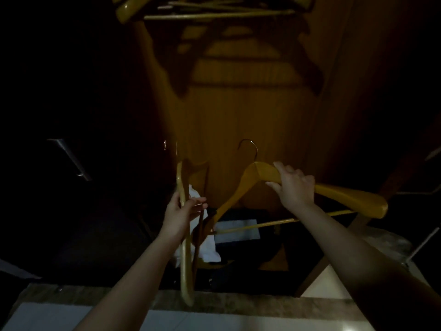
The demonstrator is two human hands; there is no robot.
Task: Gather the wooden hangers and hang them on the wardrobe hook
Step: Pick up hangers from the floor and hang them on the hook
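Gripping smooth curved wooden hangers: left hand [182, 212], right hand [294, 187]

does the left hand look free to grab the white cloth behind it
Probably not yet. The left hand is already closed around upright hangers, which stand between it and the white cloth. It would likely need to hang or pass those first.

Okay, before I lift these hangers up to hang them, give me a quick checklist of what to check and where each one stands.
1. Right hand has a firm grip on the wide hanger: ok.
2. Its metal hook is free and points up: ok.
3. Left hand grip on the upright hangers: not ok, fingers loose.
4. Hangers already overhead leave room: cannot tell.
5. Wardrobe hook in sight: cannot tell, too dark.
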